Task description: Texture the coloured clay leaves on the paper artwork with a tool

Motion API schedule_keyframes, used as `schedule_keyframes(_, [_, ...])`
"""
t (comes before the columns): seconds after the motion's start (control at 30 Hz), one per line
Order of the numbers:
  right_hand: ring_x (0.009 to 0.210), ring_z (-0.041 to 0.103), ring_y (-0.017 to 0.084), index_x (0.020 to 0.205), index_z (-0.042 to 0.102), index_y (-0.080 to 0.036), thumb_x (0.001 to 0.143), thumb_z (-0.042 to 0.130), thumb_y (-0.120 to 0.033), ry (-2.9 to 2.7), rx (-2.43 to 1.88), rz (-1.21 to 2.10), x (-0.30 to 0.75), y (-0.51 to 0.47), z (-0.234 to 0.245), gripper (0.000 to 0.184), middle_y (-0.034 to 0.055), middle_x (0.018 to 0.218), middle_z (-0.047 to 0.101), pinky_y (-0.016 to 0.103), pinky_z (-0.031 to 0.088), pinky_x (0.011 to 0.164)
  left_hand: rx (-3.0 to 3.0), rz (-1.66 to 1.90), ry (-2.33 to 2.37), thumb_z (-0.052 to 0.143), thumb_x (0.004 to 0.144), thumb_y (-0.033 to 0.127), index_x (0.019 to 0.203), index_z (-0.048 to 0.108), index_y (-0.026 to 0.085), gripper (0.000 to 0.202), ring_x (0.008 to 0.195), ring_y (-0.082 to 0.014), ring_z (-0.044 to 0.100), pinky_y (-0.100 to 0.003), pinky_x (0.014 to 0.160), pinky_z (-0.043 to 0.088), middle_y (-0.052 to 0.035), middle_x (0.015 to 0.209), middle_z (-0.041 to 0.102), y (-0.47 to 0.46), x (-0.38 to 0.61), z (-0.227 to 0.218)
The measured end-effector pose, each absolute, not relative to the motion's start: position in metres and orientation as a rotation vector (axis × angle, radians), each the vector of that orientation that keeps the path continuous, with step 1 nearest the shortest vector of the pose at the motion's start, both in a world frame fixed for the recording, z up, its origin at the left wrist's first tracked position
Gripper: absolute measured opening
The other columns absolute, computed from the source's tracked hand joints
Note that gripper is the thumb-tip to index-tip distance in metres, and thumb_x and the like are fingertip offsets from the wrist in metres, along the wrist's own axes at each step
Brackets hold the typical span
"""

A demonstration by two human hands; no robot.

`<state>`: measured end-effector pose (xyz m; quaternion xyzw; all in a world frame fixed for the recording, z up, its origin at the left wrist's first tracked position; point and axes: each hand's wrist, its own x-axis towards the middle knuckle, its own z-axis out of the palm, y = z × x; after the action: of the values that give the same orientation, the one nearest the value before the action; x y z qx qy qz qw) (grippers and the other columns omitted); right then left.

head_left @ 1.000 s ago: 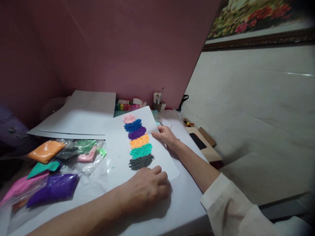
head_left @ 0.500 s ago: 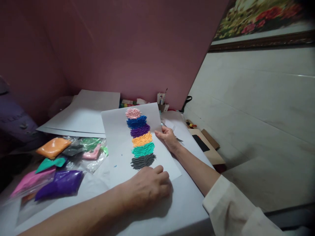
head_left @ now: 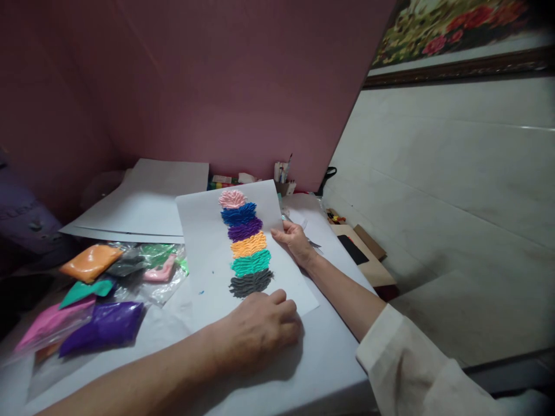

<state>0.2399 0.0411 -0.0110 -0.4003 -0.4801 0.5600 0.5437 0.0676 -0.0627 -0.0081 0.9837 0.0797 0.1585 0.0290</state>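
A white sheet of paper (head_left: 207, 254) lies on the white table (head_left: 329, 358), its far end lifted. Down its middle runs a column of ridged clay patches (head_left: 245, 242): pink, blue, purple, orange, teal, dark grey. My left hand (head_left: 260, 329) rests on the sheet's near edge, fingers curled and pressing it down just below the grey patch. My right hand (head_left: 295, 240) pinches the sheet's right edge beside the orange patch, thumb on top.
Clear bags of coloured clay (head_left: 99, 283) lie at the left: orange, teal, pink, purple, green. More white sheets (head_left: 143, 202) sit behind them. A pen holder (head_left: 284, 179) and small paint pots (head_left: 225, 182) stand by the pink wall. Cardboard pieces (head_left: 364, 248) lie at the right.
The far end of the sheet has risen a little off the table under my right hand. My left hand stays put. The view shifted slightly.
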Motion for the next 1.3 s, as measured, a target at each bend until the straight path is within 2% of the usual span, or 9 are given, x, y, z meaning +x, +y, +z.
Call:
schedule_keyframes(0.23, [0.065,0.065,0.018,0.085,0.068,-0.019,0.054,0.082,-0.038,-1.136,-0.95,1.342,0.2396,0.0391,-0.0091,0.039,-0.0004,0.074,0.073,0.032,0.052,0.07,3.032,0.47,0.253,0.055,0.089,0.02,0.093,0.06,0.019,0.006,0.078,-0.0187,0.048,-0.028,0.057,0.042,-0.0076,0.088,0.058,-0.063,0.068,-0.0072])
schedule_keyframes(1.03, [0.064,0.064,0.019,0.08,0.066,-0.02,0.056,0.081,-0.037,-1.124,-0.971,1.347,0.2401,0.0397,-0.0104,0.033,0.0,0.074,0.071,0.033,0.052,0.069,3.021,0.448,0.268,0.055,0.09,0.022,0.097,0.06,0.02,0.009,0.078,-0.0194,0.048,-0.03,0.056,0.04,-0.0066,0.089,0.058,-0.0621,0.0686,-0.0129])
schedule_keyframes(1.13, [0.063,0.064,0.019,0.079,0.067,-0.019,0.054,0.082,-0.036,-1.104,-0.973,1.347,0.2407,0.0421,-0.0109,0.033,0.0004,0.073,0.072,0.033,0.052,0.067,3.035,0.54,0.267,0.053,0.093,0.024,0.098,0.059,0.02,0.009,0.077,-0.0185,0.049,-0.031,0.056,0.039,-0.0054,0.09,0.059,-0.0619,0.0682,-0.015])
schedule_keyframes(1.23, [0.061,0.065,0.02,0.081,0.068,-0.018,0.052,0.083,-0.035,-1.056,-0.987,1.336,0.2423,0.0447,-0.0115,0.036,0.0006,0.069,0.072,0.033,0.052,0.064,3.067,0.811,0.216,0.049,0.097,0.026,0.104,0.059,0.017,0.015,0.075,-0.0169,0.049,-0.032,0.056,0.038,-0.0054,0.09,0.06,-0.0638,0.0671,-0.0111])
schedule_keyframes(1.3, [0.061,0.065,0.02,0.083,0.067,-0.018,0.053,0.083,-0.034,-1.01,-0.995,1.319,0.2442,0.0459,-0.0107,0.038,0.001,0.068,0.072,0.032,0.052,0.061,3.092,0.967,0.128,0.05,0.097,0.029,0.1,0.06,0.015,0.017,0.072,-0.016,0.049,-0.032,0.054,0.035,-0.0048,0.085,0.06,-0.0665,0.0671,-0.0055])
